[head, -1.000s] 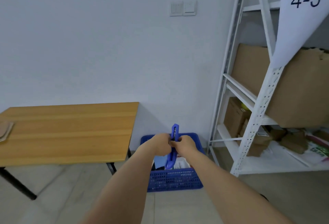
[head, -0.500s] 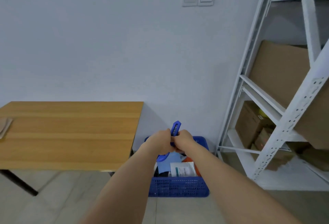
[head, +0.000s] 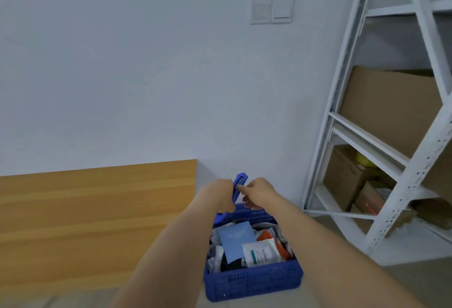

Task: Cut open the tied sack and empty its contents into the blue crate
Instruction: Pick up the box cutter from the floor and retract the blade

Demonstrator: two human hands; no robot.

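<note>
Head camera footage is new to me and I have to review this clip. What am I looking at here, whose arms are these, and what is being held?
No machine here: a person wears a wide-angle camera on the head, so you see their own bare arms reaching forward. The left hand and right hand together grip a blue utility knife. Below them, on the floor, stands the blue crate, already holding packets, among them a pale blue one. A wooden table is on the left, a white shelf rack with cardboard boxes on the right. No sack is visible.
</note>
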